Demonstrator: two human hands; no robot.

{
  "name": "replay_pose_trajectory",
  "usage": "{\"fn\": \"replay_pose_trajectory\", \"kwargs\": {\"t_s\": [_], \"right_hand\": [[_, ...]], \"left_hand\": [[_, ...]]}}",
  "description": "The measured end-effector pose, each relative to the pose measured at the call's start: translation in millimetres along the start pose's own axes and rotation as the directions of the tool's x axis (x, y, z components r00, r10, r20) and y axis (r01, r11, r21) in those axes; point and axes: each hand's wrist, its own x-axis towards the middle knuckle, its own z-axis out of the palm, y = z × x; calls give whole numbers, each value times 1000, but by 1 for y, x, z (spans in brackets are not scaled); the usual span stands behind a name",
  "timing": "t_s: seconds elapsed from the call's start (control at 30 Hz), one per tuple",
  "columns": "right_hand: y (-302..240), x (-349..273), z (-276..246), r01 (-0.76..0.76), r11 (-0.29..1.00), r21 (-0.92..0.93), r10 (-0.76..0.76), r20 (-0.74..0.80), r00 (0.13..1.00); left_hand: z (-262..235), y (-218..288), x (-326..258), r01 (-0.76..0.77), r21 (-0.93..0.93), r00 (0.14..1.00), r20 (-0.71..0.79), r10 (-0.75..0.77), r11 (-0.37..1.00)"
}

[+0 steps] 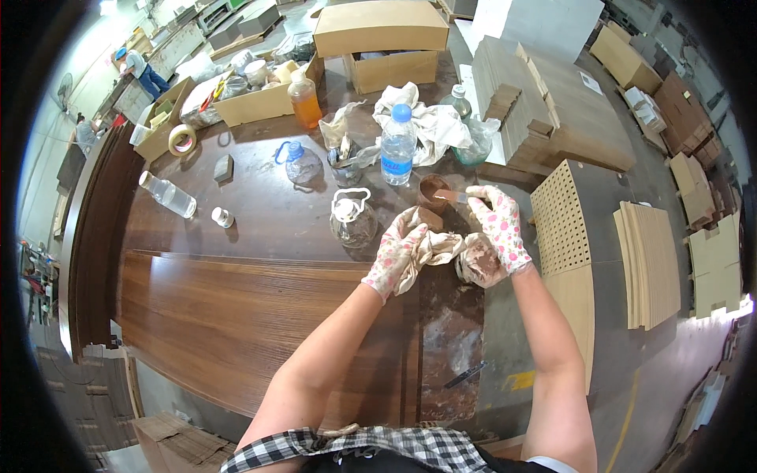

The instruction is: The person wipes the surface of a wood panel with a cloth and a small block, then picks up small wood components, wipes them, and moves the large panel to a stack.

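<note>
Gloves patterned with flowers cover both hands — the left hand (397,251) pinches a stained rag (441,248) on the dark wooden tabletop (236,299), the right hand (498,229) grips a small spatula (451,195) over a brown cup (432,189) beside a water bottle (398,146).

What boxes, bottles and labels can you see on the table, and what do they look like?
Large closed brown cardboard box: far edge, flat and rectangular.
Open cardboard box: far left, filled with jars.
Clear plastic water bottle with blue cap: middle, upright, blue label band.
Orange liquid bottle: beside the open box, upright.
Clear bottle lying down: left side, white cap.
Small brown pot: just beyond the gloved hands.
</note>
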Motion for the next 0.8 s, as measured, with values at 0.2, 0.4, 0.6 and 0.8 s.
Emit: {"fn": "replay_pose_trajectory", "kwargs": {"t_s": [0.2, 0.4, 0.6, 0.8], "right_hand": [[16, 2, 8, 377, 833, -405, -404, 20, 915], [4, 2, 3, 489, 782, -387, -562, -98, 821], [17, 0, 5, 360, 836, -414, -438, -107, 893], [32, 5, -1, 341, 889, -305, -373, -52, 926]], "left_hand": [[1, 0, -1, 32, -20, 999, -41, -33, 999], [9, 8, -6, 46, -66, 998, -30, -48, 997], [-3, 4, -3, 13, 3, 998, -55, -13, 1000], [-4, 4, 2, 43, 59, 998, -42, -41, 997]]}}
